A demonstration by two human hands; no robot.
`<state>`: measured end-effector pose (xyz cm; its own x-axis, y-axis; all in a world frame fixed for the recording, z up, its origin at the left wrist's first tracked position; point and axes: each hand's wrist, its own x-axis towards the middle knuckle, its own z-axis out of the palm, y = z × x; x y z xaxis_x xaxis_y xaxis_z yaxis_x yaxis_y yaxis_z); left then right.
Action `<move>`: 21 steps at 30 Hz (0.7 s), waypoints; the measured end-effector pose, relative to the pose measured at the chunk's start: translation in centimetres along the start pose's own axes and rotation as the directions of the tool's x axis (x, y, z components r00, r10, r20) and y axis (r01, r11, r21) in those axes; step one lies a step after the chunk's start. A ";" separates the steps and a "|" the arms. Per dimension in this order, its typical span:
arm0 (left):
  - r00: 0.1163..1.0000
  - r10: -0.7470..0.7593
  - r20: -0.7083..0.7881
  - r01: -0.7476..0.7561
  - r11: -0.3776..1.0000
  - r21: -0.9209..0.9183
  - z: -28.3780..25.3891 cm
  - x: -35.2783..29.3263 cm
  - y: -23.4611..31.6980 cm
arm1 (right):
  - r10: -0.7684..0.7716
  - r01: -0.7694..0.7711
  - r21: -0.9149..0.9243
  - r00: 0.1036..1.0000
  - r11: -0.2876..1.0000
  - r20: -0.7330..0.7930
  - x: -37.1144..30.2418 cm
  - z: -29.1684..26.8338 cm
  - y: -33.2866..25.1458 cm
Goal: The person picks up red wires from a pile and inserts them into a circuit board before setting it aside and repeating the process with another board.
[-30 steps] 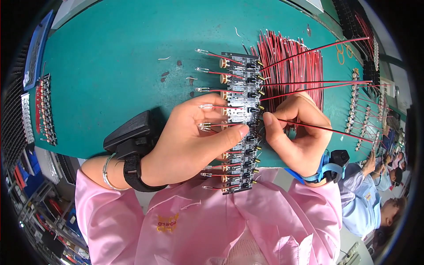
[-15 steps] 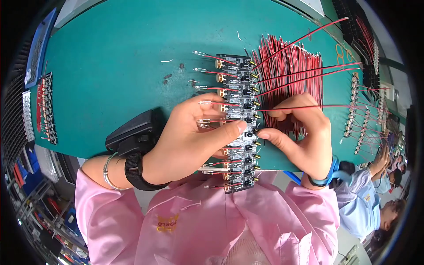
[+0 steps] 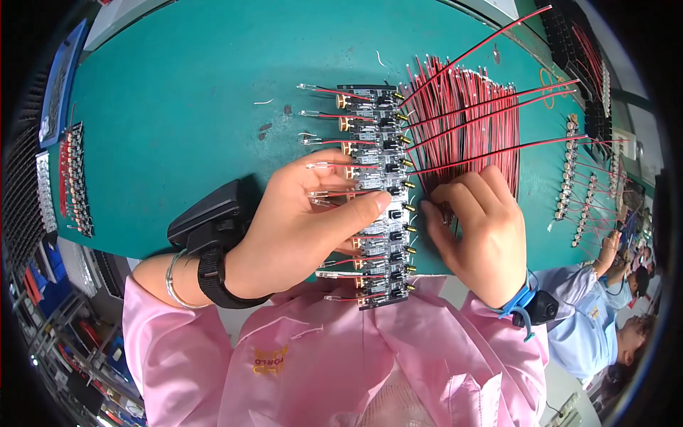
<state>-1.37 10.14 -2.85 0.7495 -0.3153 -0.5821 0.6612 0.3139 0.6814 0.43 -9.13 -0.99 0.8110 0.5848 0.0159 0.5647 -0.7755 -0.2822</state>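
A long strip of small black circuit boards (image 3: pixel 393 215) runs up and down in front of me, its lower end over the table's near edge. My left hand (image 3: pixel 288 238) grips it from the left, thumb on top and fingers underneath. Gold-coloured round parts and short red leads with clear tips stick out on its left side. Several long red-and-black wires (image 3: pixel 491 101) reach out from its upper right side. My right hand (image 3: pixel 484 231) is curled at the near end of a dense bundle of red-and-black wires (image 3: pixel 466 124); what its fingertips pinch is hidden.
The green table (image 3: pixel 178 92) carries a finished-looking board strip (image 3: pixel 75 178) at the far left and more wired strips (image 3: pixel 569 171) at the right. Rubber bands (image 3: pixel 546 87) lie beyond the bundle. A person in blue (image 3: pixel 587 327) sits to my right.
My right hand has drawn back from the strip's right edge and turned over to the wire bundle. Another long wire now fans out free from the strip, which has shifted slightly left.
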 end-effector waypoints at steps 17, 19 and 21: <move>1.000 0.028 -0.010 -0.029 0.998 -0.051 0.1 -0.1 -0.1 | 0.435 -0.469 0.662 0.870 0.584 0.233 0.3 -1.2 1.5; 1.000 0.031 -0.005 -0.031 0.998 -0.055 0.1 0.0 -0.1 | 0.447 -0.430 0.720 0.875 0.545 0.184 0.3 -0.7 1.6; 0.999 0.035 -0.007 -0.035 0.998 -0.054 0.2 0.0 0.0 | 0.415 -0.377 0.652 0.904 0.658 0.103 0.3 -0.3 1.6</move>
<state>-1.42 9.99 -2.78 0.7723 -0.2979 -0.5611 0.6352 0.3728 0.6764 1.62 -10.25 -1.10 0.9517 0.2312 -0.2019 -0.0334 -0.5759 -0.8168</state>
